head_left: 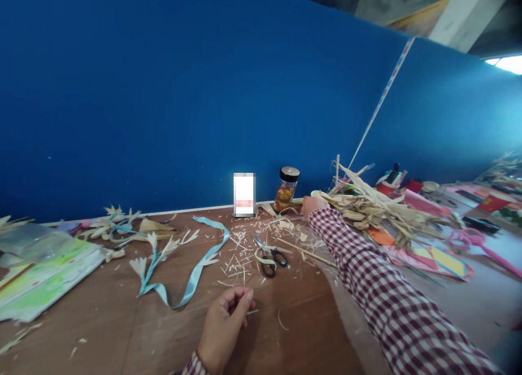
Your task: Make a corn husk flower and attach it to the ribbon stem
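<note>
My left hand (228,323) is closed in a pinch above the near part of the brown table. A thin pale strip (244,279) seems to stick up from its fingertips, and a short end shows below them. My right hand (314,205) stretches far forward, between a dark-lidded glass jar (285,191) and a heap of dried corn husks (375,209). Its fingers are mostly hidden, so what they touch does not show. Black-handled scissors (269,258) lie among pale cut scraps (236,255) beyond my left hand. Left of these, a husk flower (151,261) lies beside a light-blue ribbon (196,274).
A small bright, blurred-out upright object (244,194) stands against the blue wall (183,103). Green-and-yellow painted paper (44,277) lies at the left. Pink scissors (467,239), coloured paper (446,261) and red cups (387,186) crowd the right side.
</note>
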A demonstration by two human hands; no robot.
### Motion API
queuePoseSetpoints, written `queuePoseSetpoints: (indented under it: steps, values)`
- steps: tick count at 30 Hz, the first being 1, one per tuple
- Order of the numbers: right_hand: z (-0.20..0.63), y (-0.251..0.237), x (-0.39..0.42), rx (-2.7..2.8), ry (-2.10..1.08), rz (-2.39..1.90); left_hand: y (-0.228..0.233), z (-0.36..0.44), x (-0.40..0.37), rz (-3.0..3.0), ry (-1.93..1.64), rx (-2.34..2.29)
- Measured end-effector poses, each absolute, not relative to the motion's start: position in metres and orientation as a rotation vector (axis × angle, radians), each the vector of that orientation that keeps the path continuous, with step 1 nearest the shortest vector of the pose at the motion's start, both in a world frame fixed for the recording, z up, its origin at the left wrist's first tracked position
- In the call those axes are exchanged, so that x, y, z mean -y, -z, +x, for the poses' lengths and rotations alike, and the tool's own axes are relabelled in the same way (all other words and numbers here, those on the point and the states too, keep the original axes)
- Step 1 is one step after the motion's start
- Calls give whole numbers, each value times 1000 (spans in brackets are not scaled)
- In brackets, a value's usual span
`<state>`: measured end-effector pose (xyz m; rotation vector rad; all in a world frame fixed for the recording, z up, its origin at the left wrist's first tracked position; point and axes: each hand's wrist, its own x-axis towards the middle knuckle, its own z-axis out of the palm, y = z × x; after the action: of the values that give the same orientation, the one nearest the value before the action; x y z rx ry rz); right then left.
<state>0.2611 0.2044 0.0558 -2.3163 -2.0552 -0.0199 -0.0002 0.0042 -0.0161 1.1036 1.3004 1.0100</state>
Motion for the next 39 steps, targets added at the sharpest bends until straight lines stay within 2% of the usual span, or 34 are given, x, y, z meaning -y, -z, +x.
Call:
queuePoseSetpoints:
  steps: [7,11,16,20,25,30,35,39]
  values:
    - [247,-83,-184,2103,28,-2203,18,-1,-3,1080,-1010,-1273]
    - [222,-91,-154,2241,-76,-1957,18,-1,-2,1046,-1031,-1268]
    - [168,-67,-98,2466,-242,-1642,15,-1,-2,1026,-1044,-1258]
    - [148,-46,-83,2477,-259,-1688,14,-1,-2,1029,-1058,-1277]
    - [146,-46,-78,2370,-286,-1651,14,-1,-2,1001,-1106,-1269]
    - [134,-39,-50,1969,-815,-1230,6,-3,-4,906,-1227,-1226]
    - [125,-20,-38,1737,-1400,-1094,-6,-5,-5,781,-1292,-1083]
    - [128,-10,-40,1627,-1676,-982,-14,-6,-6,611,-1319,-1000]
